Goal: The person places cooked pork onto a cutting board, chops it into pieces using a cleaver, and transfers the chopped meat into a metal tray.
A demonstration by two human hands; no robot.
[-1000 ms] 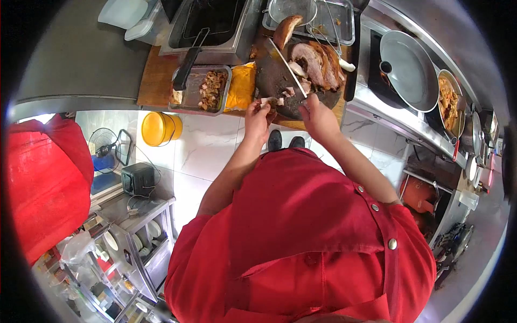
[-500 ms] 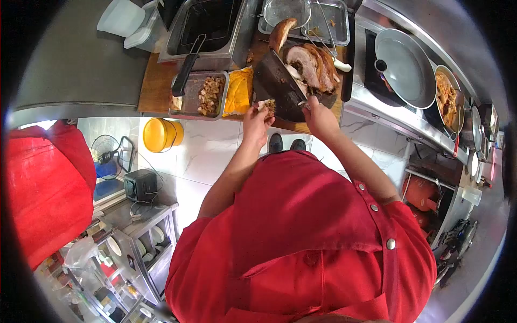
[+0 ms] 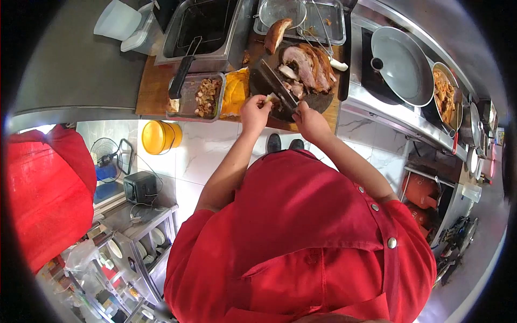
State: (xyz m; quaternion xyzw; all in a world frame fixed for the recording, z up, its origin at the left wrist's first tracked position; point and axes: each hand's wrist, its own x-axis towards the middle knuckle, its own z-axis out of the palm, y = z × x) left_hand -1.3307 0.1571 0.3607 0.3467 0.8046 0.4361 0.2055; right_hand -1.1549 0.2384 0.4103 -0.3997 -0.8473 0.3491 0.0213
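Note:
My right hand (image 3: 312,121) grips a cleaver (image 3: 278,82), its dark blade slanting up and left over a dark round chopping board (image 3: 321,103). Beside the blade's left face, my left hand (image 3: 255,112) pinches a small piece of meat (image 3: 273,99) at the board's edge. A large slab of roast pork (image 3: 307,64) lies on the board, right of the blade, with small cut bits (image 3: 295,88) near it. Behind the blade lies another browned chunk of meat (image 3: 277,35). Left of my left hand are a yellow packet (image 3: 235,92) and a metal tray (image 3: 186,102) of chopped meat.
A deep fryer (image 3: 237,51) stands behind the tray. Trays with a strainer (image 3: 283,12) sit at the back. To the right, a large pan (image 3: 403,64) and a pan of food (image 3: 445,96) rest on the stove. Someone's red clothing (image 3: 48,199) shows at left; a yellow bucket (image 3: 156,137) is on the floor.
The cleaver has turned from showing its broad face to standing nearly edge-on over the board. My right hand has shifted slightly left; the piece in my left hand is now beside the blade.

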